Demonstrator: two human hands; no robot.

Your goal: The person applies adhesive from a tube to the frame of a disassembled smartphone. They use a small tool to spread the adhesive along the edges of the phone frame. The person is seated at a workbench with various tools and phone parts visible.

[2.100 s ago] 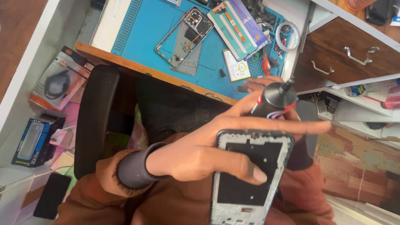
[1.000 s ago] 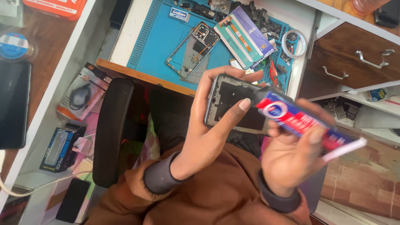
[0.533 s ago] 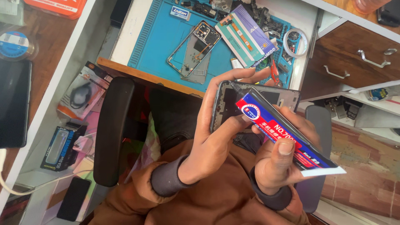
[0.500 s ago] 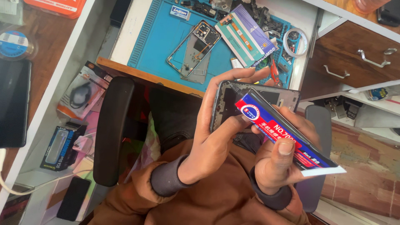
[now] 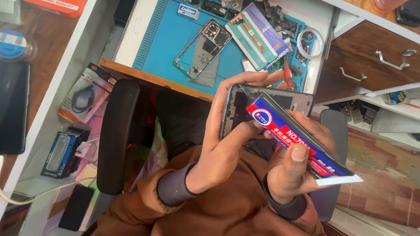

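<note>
Glossy printed glue tube [image 5: 302,144]; phone frame [image 5: 245,102] of dull grey metal; matt blue rubbery work mat [image 5: 175,39]; varnished wooden drawer [image 5: 372,61] with shiny metal handles.

Phone repair workshop: blue work mat [image 5: 166,43] on the table [image 5: 131,26], stripped phone frame [image 5: 202,49], tweezers, small parts, packaged accessories [image 5: 83,94] on shelves.

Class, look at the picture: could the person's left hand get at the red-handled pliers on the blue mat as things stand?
Probably not straight away: the left hand is full, gripping the phone frame. The red-handled pliers lie uncovered on the blue mat just beyond its fingertips, so the path itself looks free.
</note>
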